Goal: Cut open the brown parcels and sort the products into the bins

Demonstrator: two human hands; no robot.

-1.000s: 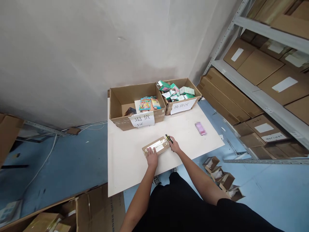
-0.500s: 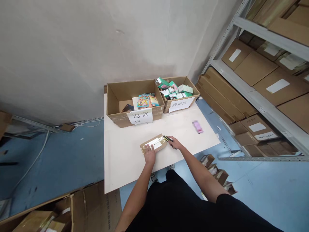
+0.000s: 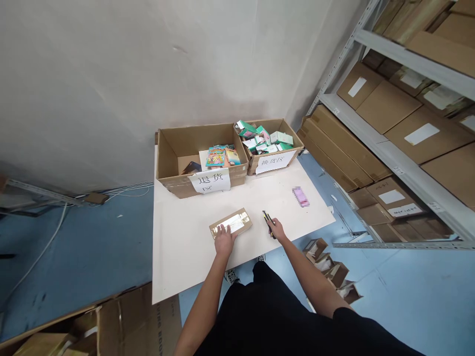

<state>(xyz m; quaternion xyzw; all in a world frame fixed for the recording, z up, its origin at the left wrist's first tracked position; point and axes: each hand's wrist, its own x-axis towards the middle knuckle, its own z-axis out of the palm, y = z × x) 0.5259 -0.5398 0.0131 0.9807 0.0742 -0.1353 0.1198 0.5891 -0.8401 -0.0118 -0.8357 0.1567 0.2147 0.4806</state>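
Observation:
A small, flat cardboard box [image 3: 245,217] with clear tape and a white label lies on the white table [image 3: 178,267]. My left hand [image 3: 224,241] holds it at its near left side, fingers bent over the top and partly covering the label. To the right of the box, apart from it, my right hand [image 3: 276,229] is closed around a black and yellow utility knife [image 3: 267,217]. The knife points up and left, above the table. Whether its blade is out is too small to tell.
Behind stand an open carton [image 3: 170,183] holding colourful booklets and another carton [image 3: 252,165] with green-and-white boxes. A blurred pink item [image 3: 300,197] lies at the right. Shelving [image 3: 386,148] with cartons stands right; small open boxes [image 3: 334,272] sit on the floor.
My right hand has drawn the utility knife away from the box's right end, and it now points more upward. My left hand has stayed on the box. The view has shifted slightly.

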